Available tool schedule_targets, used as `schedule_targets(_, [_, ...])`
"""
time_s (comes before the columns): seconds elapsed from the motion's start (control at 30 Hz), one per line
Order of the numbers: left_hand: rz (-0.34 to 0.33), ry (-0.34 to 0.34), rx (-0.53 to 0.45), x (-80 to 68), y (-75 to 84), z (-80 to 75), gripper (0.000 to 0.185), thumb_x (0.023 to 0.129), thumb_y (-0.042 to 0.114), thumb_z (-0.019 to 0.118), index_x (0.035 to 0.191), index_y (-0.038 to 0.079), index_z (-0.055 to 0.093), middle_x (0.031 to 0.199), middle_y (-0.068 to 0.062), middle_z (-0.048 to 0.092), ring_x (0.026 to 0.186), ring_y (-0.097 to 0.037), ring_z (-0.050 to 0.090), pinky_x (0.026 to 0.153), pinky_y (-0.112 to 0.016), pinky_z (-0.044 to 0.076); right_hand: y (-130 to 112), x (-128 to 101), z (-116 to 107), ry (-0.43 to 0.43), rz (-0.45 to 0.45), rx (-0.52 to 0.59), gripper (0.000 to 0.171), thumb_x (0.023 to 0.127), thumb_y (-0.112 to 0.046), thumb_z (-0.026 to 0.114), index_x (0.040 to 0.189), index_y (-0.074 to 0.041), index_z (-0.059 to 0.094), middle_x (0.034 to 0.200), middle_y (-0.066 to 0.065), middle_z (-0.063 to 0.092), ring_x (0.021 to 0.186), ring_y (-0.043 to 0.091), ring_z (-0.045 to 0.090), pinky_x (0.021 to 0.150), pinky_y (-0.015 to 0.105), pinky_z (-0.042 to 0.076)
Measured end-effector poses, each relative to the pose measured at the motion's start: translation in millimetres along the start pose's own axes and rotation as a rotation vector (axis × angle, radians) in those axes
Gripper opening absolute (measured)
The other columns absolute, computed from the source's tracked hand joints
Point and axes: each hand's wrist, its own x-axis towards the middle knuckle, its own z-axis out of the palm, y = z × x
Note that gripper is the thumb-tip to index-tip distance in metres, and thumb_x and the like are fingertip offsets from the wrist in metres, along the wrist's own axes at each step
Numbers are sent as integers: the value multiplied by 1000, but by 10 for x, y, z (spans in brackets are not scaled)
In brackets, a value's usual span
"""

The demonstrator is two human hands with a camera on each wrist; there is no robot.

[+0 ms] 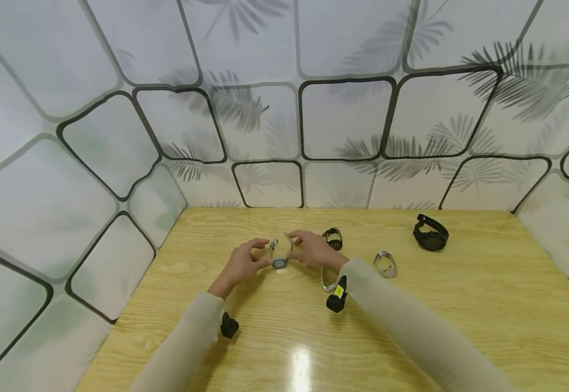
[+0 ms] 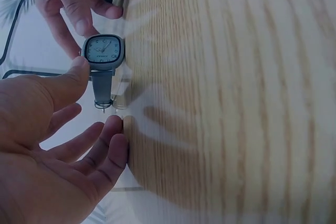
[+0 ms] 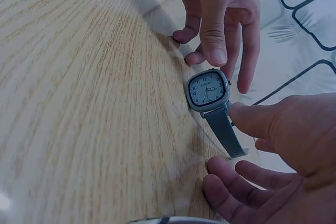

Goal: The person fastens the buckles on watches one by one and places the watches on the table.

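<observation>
Square grey watch (image 3: 208,88) (pale-blue dial)

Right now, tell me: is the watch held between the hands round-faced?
No. In the right wrist view the watch has a squarish grey case with rounded corners, pinched between the left hand and right hand.
</observation>
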Motion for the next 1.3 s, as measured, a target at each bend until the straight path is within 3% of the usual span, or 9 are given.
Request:
schedule_targets(0.13, [-12, -23, -5, 10, 6, 19, 51, 93, 15, 79, 141, 10, 63, 142, -14, 60, 89, -22, 70, 62, -30, 55, 8, -7, 14, -1, -21, -19, 60, 97, -24, 75, 150, -9, 52, 144, 20, 56, 77, 19, 70, 80, 39, 59])
schedule_targets(0.23, [-11, -39, -1, 14, -6, 34, 50, 93, 16, 79, 140, 10, 64, 138, -14, 64, 83, -19, 69, 60, -29, 53, -5, -4, 27, 6, -34, -55, 59, 94, -27, 78, 146, -8, 56, 143, 18, 57, 101, 27, 69, 92, 43, 56])
schedule_targets(0.33, [-7, -51, 6, 19, -17, 42, 47, 93, 16, 78, 138, 9, 66, 127, -15, 69, 78, -18, 67, 59, -29, 52, 0, 28, 45, 10, -48, -104, 59, 93, -29, 80, 144, -8, 58, 143, 15, 58, 128, 33, 57, 108, 48, 46])
schedule_targets(0.43, [-4, -62, 15, 30, -20, 43, 44, 94, 16, 78, 136, 8, 67, 116, -16, 72, 72, -17, 64, 57, -28, 49, 3, 53, 54, -6, -43, -111, 60, 93, -28, 80, 144, -6, 58, 145, 15, 57, 138, 35, 49, 113, 51, 42])
schedule_targets(0.6, [-1, -71, 46, 67, -30, 44, 39, 95, 18, 77, 132, 9, 70, 115, -14, 73, 73, -14, 63, 59, -27, 49, -7, 67, 50, -32, -24, -112, 59, 93, -29, 80, 144, -7, 59, 148, 14, 54, 141, 35, 45, 114, 52, 41])
schedule_targets(0.8, [37, -70, 57, 84, -34, 38, 32, 95, 17, 77, 125, 10, 74, 137, -13, 65, 81, -17, 67, 62, -28, 52, -31, 67, 39, -32, -41, -120, 56, 94, -28, 79, 141, -5, 61, 147, 15, 56, 140, 35, 46, 112, 51, 42])
schedule_targets(0.9, [38, -61, 59, 81, -40, 44, 28, 94, 18, 77, 121, 10, 76, 139, -13, 64, 84, -18, 68, 63, -29, 53, -39, 61, 39, -25, -33, -112, 55, 94, -27, 79, 140, -4, 62, 146, 15, 56, 138, 35, 48, 111, 51, 44])
schedule_targets(1.1, [17, -48, 34, 81, -43, 54, 27, 93, 19, 79, 117, 9, 77, 138, -12, 65, 72, -14, 64, 57, -26, 49, -35, 63, 54, 1, -23, -105, 54, 92, -27, 81, 137, -2, 64, 141, 16, 58, 129, 33, 54, 102, 47, 49])
schedule_targets(1.3, [21, -8, 17, 91, -40, 63, 24, 90, 18, 82, 112, 8, 79, 114, -12, 75, 67, -13, 64, 54, -27, 50, -27, 64, 62, 14, -25, -119, 54, 92, -28, 81, 135, -1, 65, 141, 17, 58, 129, 33, 55, 98, 45, 50])
